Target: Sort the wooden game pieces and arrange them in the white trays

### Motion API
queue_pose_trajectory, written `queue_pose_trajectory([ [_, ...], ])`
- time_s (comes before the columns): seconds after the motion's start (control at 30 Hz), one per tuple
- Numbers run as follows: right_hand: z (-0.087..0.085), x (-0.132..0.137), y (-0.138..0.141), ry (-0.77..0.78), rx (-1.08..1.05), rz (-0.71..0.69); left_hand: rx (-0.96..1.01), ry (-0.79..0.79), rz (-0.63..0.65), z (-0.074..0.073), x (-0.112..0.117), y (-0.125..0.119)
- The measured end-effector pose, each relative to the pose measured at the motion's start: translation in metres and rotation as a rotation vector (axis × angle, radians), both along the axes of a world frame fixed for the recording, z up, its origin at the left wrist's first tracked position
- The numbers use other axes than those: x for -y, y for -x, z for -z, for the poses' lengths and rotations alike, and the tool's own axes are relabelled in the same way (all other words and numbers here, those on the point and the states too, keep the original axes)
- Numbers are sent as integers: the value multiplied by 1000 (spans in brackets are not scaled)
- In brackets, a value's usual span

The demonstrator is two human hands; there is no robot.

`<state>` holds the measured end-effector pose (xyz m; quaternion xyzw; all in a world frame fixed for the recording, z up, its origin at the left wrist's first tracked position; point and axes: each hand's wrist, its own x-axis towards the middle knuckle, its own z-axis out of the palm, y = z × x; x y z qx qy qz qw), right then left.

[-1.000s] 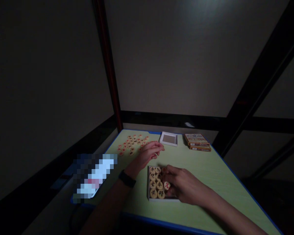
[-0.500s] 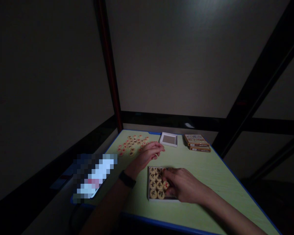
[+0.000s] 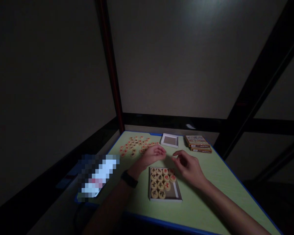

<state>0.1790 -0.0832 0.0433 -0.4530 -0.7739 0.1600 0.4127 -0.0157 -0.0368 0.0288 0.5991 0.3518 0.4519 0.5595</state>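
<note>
A shallow white box tray (image 3: 165, 200) lies on the table in front of me. Round Chinese chess pieces (image 3: 160, 178) stand in rows inside it, some with black characters and some with red; its lower right part shows bare bottom. My left hand (image 3: 154, 156), with a dark band on the wrist, hovers beyond the tray's top edge, fingers curled together; whatever they may hold is hidden. To the right, my right hand (image 3: 189, 167) is raised beside the tray's upper right corner, thumb and forefinger apart with no piece visible between them.
Loose chess pieces (image 3: 134, 143) are scattered at the far left of the green table (image 3: 198, 209). A white box lid (image 3: 170, 141) lies at the back. Stacked game boxes (image 3: 198, 143) sit at the back right. A blurred bright screen (image 3: 99, 178) is at the left edge.
My right hand has lifted off the pieces in the tray and moved up toward my left hand, uncovering the tray's right side. My left hand has shifted only slightly.
</note>
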Motion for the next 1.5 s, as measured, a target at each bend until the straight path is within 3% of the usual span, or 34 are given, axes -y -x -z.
queue_pose_trajectory([
  [0.17, 14, -18, -5, -60, -8, 129, -189, -121, -62, 1, -16, 9],
  [0.27, 21, -27, -9, -52, 43, 157, -409, -243, -186, -14, -20, 33],
  [0.37, 30, -33, -10, -29, 122, 159, -764, -322, -305, -33, -19, 64],
  [0.5, 37, -35, -9, 4, 226, 135, -1214, -366, -319, -52, -17, 103],
  [0.63, 40, -33, -6, 7, 255, 119, -1448, -358, -272, -54, -19, 134],
  [0.77, 34, -32, -6, 19, 228, 72, -1498, -280, -245, -51, -19, 155],
  [0.83, 27, -32, -8, 70, 155, -16, -1508, -246, -226, -49, -16, 159],
  [1.0, 5, -27, -17, 490, 5, -481, -1466, -171, -180, -43, -9, 159],
  [1.07, 1, -23, -19, 606, 33, -574, -1455, -136, -169, -41, -7, 157],
  [1.13, 1, -20, -17, 613, 95, -585, -1452, -125, -163, -39, -7, 156],
  [1.33, 7, -15, -9, 447, 222, -543, -1459, -150, -151, -39, -4, 157],
  [1.5, 10, -14, -7, 458, 201, -559, -1399, -181, -145, -38, -2, 159],
])
